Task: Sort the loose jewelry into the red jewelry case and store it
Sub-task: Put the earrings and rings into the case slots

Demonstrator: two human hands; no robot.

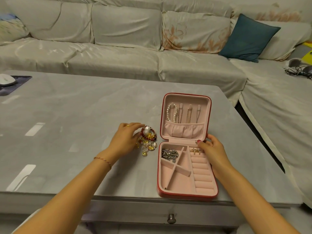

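The red jewelry case (158, 181) lies open on the grey table, pink inside. Its lid holds a pearl strand (171, 112) and chains on hooks above a pocket. A silver chain (169, 153) fills the base's top-left compartment, and a gold ring (194, 150) sits at the top of the ring rolls. A pile of loose jewelry (148, 140), with red beads, big pearls and gold pieces, lies left of the case. My left hand (125, 141) rests on the pile, fingertips touching it. My right hand (211, 150) grips the case's right edge near the hinge.
A loose pink divider (175, 167) lies skewed in the base. The grey table (76, 132) has a drawer knob (171, 218) at its front. A white mouse (6, 80) on a dark pad sits far left. A sofa with a teal cushion (247, 38) stands behind.
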